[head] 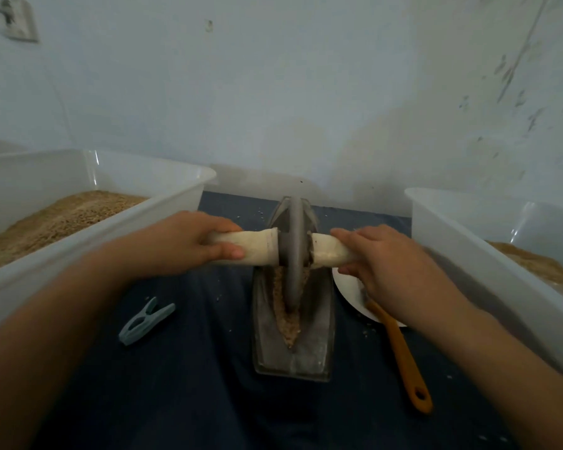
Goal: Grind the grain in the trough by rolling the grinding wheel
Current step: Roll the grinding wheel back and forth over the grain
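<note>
A grey metal boat-shaped trough lies lengthwise on the dark cloth in the middle. Brown ground grain fills its groove. A grey grinding wheel stands upright in the groove, near the middle of the trough. A pale wooden axle handle runs through the wheel to both sides. My left hand grips the left end of the handle. My right hand grips the right end, fingers curled over it.
A clear plastic tub of grain stands at the left, another tub at the right. A white plate with an orange-handled brush lies right of the trough. A teal clothes peg lies at the left. A wall rises behind.
</note>
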Available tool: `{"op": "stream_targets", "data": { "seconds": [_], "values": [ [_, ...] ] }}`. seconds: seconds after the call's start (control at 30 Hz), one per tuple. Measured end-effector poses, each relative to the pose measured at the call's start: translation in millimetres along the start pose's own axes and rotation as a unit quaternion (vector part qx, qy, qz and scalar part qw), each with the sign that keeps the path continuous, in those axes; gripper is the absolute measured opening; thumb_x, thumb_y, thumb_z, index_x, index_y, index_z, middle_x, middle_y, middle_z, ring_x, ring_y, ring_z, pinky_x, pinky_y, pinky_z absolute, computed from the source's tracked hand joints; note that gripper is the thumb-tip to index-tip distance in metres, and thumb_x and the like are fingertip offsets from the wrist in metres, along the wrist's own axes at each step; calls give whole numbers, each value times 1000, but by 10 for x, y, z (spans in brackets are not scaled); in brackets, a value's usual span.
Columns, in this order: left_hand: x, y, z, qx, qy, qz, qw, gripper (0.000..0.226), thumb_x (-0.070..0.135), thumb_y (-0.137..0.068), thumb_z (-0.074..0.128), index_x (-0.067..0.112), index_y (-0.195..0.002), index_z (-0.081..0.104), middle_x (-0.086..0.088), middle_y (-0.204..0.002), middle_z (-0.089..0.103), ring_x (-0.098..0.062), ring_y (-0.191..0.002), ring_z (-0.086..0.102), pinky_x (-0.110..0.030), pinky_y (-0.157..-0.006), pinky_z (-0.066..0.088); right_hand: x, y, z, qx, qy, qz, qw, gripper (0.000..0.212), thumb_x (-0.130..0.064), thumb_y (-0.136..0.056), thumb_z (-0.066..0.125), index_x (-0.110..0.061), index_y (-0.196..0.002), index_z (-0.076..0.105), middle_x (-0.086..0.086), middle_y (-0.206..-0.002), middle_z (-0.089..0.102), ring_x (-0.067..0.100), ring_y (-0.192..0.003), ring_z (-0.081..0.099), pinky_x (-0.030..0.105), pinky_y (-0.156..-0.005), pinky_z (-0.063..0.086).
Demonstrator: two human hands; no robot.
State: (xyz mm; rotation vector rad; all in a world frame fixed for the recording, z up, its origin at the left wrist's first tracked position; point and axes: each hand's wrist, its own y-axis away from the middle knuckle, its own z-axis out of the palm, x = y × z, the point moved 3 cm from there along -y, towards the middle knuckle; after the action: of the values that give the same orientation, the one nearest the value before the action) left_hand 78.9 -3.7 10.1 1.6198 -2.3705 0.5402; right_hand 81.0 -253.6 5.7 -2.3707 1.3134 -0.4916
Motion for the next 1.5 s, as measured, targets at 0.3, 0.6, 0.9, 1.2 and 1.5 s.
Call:
{"op": "stream_targets", "data": {
  "seconds": [0.3,0.6,0.9,1.2,1.5],
  "values": [
    [61,-66,85,131,-98,45,985,41,41,-87,58,30,-126,55,7,-114,62,-12,-104,55,-29,-91,38,48,-15,96,11,11,10,1000,54,-39,-93,50,-27,-143,33,-6,-127,53,14,-113,42,22,-88,24],
    [101,125,-123,-81,53,18,995,48,62,-66,52,38,-106,64,13,-97,70,-4,-91,62,-29,-89,46,-41,78,-231,-38,-6,-35,999,53,-45,-90,51,-35,-139,36,-8,-116,55,13,-106,46,26,-86,34],
    [15,-107,161,162,-128,38,978,43,41,-89,54,29,-131,51,4,-117,60,-17,-109,53,-33,-92,37,83,-125,184,20,9,28,999,54,-37,-95,47,-26,-145,30,-5,-134,49,13,-119,40,22,-94,23],
    [132,148,-153,-93,88,50,991,42,58,-69,55,40,-106,65,20,-94,68,2,-89,62,-19,-83,46,-67,116,-342,-63,-4,-45,997,49,-48,-91,48,-37,-137,35,-10,-116,54,10,-106,46,24,-86,35],
    [-11,-123,152,148,-87,27,985,42,37,-89,56,28,-130,53,1,-119,62,-19,-109,55,-36,-94,40,78,-203,149,6,16,37,999,54,-38,-96,45,-29,-145,26,-6,-134,49,13,-120,40,25,-95,26]
  ]
}}
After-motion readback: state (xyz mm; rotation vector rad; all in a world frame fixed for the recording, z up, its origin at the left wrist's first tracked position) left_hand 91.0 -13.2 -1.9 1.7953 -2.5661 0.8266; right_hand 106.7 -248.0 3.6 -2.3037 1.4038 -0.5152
